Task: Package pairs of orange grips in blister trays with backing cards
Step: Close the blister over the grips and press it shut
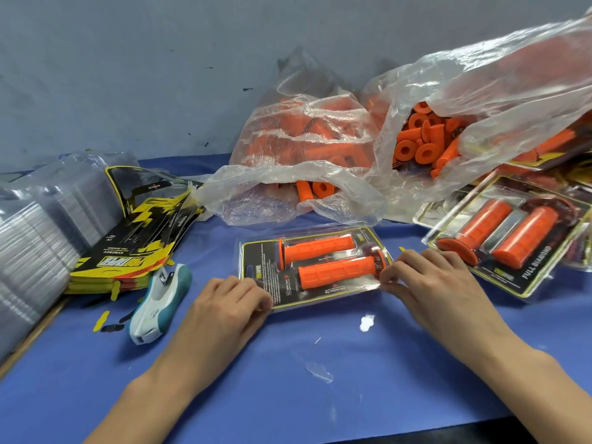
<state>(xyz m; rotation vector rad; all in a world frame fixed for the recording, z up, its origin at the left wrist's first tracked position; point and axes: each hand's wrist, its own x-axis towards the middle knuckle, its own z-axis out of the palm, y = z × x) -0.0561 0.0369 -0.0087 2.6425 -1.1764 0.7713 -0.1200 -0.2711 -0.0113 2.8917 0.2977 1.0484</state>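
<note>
Two hands work one blister pack [315, 265] in the middle of a blue counter [288, 379]. At the far left stands a stack of clear blister trays [38, 225], and leaning against it a pile of yellow-and-black backing cards [134, 238]. Just in front of the cards lies a white and teal stapler [160, 304], with small yellow card scraps [101, 320] beside it. The left hand [224, 307] has its fingers curled, its fingertips [264, 299] pressing or pinching the near left corner of the pack; which of the two cannot be told. The pack lies flat between the hands, its clear tray over a black card with a yellow border, and two orange grips [333, 259] lie side by side in it, lengthwise left to right. The right hand [429, 277] also has its fingers bent, pinching the right edge of the pack near the end of the nearer grip. Behind the pack, two clear plastic bags [320, 155] hold loose orange grips. At the far right, finished blister packs [509, 241] lie overlapping, tilted, partly under the right-hand bag.
</note>
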